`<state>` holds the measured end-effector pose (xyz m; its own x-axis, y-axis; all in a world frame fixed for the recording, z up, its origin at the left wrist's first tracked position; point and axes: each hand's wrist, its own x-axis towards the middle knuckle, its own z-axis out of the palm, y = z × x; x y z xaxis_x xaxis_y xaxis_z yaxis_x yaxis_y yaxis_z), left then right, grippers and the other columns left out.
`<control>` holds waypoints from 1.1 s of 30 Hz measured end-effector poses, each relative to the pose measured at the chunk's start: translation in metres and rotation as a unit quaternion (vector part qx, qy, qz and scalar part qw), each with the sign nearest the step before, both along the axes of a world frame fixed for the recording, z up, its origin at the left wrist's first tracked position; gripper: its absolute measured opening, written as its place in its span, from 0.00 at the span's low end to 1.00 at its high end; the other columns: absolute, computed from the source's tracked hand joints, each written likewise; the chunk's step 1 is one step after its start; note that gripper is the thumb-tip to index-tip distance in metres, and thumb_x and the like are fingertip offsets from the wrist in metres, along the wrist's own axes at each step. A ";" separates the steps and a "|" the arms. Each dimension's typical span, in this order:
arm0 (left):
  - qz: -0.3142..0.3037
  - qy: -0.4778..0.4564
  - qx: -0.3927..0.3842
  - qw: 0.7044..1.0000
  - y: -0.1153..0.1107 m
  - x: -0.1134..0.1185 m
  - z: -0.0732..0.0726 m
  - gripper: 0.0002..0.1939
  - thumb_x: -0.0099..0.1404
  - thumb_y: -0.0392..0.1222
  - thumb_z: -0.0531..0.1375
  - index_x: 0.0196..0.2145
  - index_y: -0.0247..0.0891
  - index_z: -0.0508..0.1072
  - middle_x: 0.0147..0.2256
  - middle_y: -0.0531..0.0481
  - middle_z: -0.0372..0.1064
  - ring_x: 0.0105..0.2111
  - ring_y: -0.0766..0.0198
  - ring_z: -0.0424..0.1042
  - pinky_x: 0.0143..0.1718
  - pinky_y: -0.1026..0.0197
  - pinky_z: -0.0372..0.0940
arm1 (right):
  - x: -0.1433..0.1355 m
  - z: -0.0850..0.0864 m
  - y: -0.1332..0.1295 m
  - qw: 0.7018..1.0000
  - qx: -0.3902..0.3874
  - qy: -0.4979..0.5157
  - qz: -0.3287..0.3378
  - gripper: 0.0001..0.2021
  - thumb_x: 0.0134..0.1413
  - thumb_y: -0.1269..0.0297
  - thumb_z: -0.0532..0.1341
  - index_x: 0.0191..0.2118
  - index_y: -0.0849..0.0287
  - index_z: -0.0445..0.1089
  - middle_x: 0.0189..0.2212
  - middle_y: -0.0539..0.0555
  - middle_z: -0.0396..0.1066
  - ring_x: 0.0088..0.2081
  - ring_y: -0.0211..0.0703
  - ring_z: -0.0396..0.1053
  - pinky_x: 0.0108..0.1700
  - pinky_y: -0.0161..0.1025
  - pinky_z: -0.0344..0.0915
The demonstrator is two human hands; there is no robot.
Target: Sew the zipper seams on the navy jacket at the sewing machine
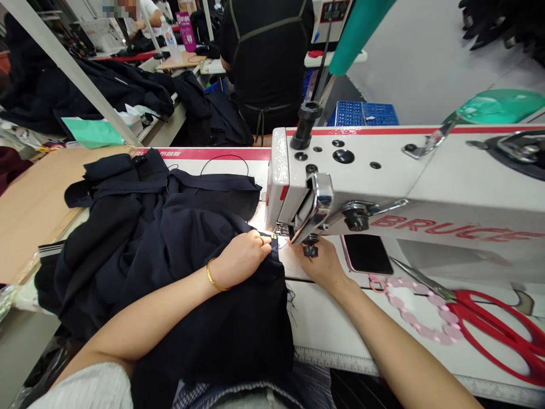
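Pinching the edge of the dark cloth (187,227) just beside the needle, the left hand (240,258) has its fingers curled inward, with a gold bangle (210,276) at the wrist and a ring (260,240) on one finger. The right hand (321,261) reaches in under the head of the sewing machine (383,176), its fingertips partly hidden behind the metal parts, so I cannot tell whether they grasp anything. The cloth lies bunched in folds on the left side of the white table (319,309), spreading onto a brown board (32,216) and hanging over the front edge toward the person's lap; loose threads fray from its right side. Light falls on the spot by the needle. To the right of the right hand, a phone (369,254) lies on the table with its screen dark, and near it are a loop of pink beads (450,316) and red-handled scissors (462,295), the tip of the blades close to the phone. A ruler strip (336,359) runs along the front edge of the table. Beyond the machine sits a person in black (270,62), seen from behind, with a blue crate (364,113) to the right and a heap of dark clothes (110,85) farther left.
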<state>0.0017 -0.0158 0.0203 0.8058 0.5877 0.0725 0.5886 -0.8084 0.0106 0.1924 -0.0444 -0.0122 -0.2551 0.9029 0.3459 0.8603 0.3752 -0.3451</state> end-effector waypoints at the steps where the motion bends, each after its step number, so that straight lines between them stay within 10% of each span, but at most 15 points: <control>1: 0.000 -0.004 0.003 1.000 0.000 0.000 0.000 0.09 0.62 0.33 0.52 0.24 0.35 0.67 0.20 0.52 0.58 0.26 0.63 0.60 0.24 0.64 0.55 | -0.003 0.002 -0.002 1.000 0.006 -0.008 0.028 0.15 0.59 0.64 0.47 0.33 0.58 0.71 0.30 0.53 0.72 0.32 0.42 0.67 0.32 0.35 0.58; 12: -0.029 0.000 0.029 0.999 0.009 -0.004 -0.003 0.09 0.65 0.37 0.50 0.38 0.39 0.70 0.27 0.51 0.65 0.29 0.64 0.63 0.27 0.64 0.55 | -0.013 0.005 -0.014 0.990 0.019 -0.103 0.089 0.11 0.57 0.67 0.51 0.43 0.57 0.67 0.40 0.52 0.70 0.37 0.43 0.65 0.41 0.41 0.54; 33: -0.079 -0.003 0.078 0.994 0.026 -0.004 0.001 0.08 0.62 0.33 0.52 0.31 0.35 0.71 0.20 0.51 0.62 0.24 0.66 0.62 0.24 0.63 0.53 | -0.021 0.009 -0.008 0.991 -0.024 -0.122 0.053 0.14 0.59 0.69 0.47 0.46 0.57 0.65 0.36 0.54 0.71 0.36 0.44 0.65 0.39 0.41 0.51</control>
